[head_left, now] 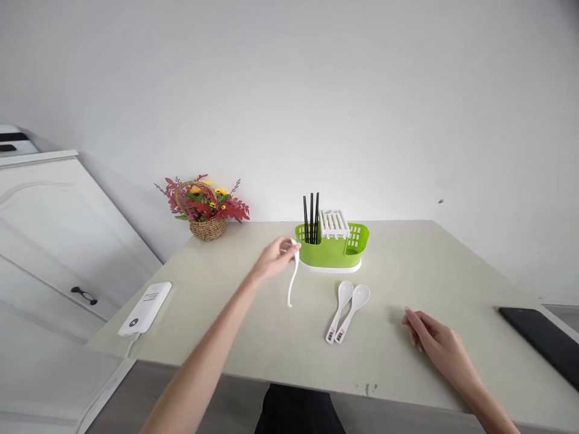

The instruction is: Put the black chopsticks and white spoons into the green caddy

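My left hand (277, 256) is closed on a white spoon (294, 272), pinched at its bowl end, with the handle hanging down above the table. Just to the right of that hand stands a green utensil holder (328, 252) on a white base. Several black chopsticks (311, 220) stand upright in its left part, and a white slotted rack (333, 223) sits across its middle. Two white spoons (344, 292) lie side by side in front of the holder, bowls pointing away from me. My right hand (436, 340) rests on the table to their right, fingers curled, nothing visible in it.
A wicker basket (208, 229) of artificial flowers stands at the back left. A white power bank (145, 308) with a cable lies at the left edge, beside a white cabinet (40, 241). A black phone (540, 337) lies at the right edge. A wall (289, 108) backs the table.
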Action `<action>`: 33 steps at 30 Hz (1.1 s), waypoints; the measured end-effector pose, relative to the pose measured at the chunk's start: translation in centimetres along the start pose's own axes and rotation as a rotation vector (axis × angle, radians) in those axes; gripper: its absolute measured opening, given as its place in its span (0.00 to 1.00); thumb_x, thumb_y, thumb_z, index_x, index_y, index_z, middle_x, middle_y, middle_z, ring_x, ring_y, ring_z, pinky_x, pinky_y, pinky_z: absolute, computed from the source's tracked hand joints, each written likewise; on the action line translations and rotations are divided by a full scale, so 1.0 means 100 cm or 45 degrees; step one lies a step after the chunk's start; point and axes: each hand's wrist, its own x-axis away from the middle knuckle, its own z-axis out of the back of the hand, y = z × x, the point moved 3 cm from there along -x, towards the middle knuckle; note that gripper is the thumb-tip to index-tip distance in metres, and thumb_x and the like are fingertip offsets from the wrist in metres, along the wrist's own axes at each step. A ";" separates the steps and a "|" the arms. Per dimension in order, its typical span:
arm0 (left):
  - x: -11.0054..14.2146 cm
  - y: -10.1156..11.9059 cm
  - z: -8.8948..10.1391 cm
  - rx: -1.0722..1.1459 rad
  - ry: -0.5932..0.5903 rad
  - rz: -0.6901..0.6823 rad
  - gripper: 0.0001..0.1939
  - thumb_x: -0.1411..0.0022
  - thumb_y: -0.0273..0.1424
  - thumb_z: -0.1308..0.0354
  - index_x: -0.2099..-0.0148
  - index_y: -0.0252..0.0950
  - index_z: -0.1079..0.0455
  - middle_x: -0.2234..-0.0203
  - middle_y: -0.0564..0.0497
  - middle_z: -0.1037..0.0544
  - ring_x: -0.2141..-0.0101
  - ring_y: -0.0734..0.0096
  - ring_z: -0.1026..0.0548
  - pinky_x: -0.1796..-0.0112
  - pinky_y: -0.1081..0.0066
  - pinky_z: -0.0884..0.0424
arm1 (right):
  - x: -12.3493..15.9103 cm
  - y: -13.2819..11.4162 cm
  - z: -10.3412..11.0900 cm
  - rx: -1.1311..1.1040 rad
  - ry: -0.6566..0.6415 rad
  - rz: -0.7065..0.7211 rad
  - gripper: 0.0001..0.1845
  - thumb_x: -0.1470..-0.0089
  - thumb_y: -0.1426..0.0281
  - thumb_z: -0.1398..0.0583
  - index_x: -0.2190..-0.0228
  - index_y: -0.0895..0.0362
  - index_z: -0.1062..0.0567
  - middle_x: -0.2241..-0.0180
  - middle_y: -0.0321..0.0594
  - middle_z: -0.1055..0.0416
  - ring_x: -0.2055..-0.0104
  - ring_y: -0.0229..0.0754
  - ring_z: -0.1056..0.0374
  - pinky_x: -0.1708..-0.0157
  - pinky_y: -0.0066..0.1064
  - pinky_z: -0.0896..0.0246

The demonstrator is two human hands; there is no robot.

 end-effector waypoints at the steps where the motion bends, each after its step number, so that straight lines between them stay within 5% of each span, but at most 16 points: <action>1: -0.004 0.009 0.013 0.111 0.072 -0.059 0.21 0.38 0.47 0.34 0.53 0.36 0.28 0.57 0.44 0.19 0.62 0.64 0.18 0.57 0.62 0.20 | -0.001 0.002 0.000 0.003 -0.001 -0.004 0.30 0.38 0.40 0.48 0.65 0.53 0.23 0.78 0.35 0.32 0.74 0.43 0.36 0.71 0.32 0.43; 5: -0.021 0.044 0.047 0.380 0.467 -0.373 0.23 0.43 0.44 0.28 0.52 0.37 0.28 0.54 0.44 0.19 0.58 0.64 0.18 0.53 0.60 0.19 | -0.002 0.003 -0.001 0.030 -0.016 -0.040 0.30 0.39 0.40 0.48 0.67 0.52 0.25 0.77 0.34 0.33 0.73 0.42 0.36 0.70 0.31 0.42; 9: -0.045 0.050 0.044 0.475 0.640 -0.543 0.24 0.42 0.43 0.28 0.50 0.37 0.30 0.54 0.45 0.19 0.55 0.62 0.18 0.49 0.57 0.20 | -0.002 0.000 -0.002 0.055 -0.021 -0.085 0.30 0.39 0.39 0.49 0.68 0.51 0.25 0.78 0.34 0.32 0.73 0.42 0.36 0.70 0.31 0.41; 19: -0.083 -0.013 0.005 0.319 0.445 -0.491 0.24 0.40 0.43 0.30 0.47 0.37 0.31 0.50 0.40 0.20 0.51 0.60 0.19 0.45 0.57 0.25 | -0.009 0.010 -0.003 0.086 -0.032 -0.147 0.30 0.41 0.38 0.48 0.65 0.51 0.24 0.78 0.34 0.31 0.74 0.42 0.34 0.71 0.29 0.38; 33: -0.089 -0.050 0.011 0.153 0.172 -0.368 0.21 0.36 0.40 0.33 0.44 0.38 0.30 0.47 0.41 0.20 0.47 0.59 0.23 0.45 0.60 0.29 | -0.017 0.026 -0.002 0.142 -0.052 -0.184 0.30 0.45 0.38 0.46 0.69 0.50 0.23 0.78 0.35 0.29 0.75 0.42 0.32 0.72 0.28 0.36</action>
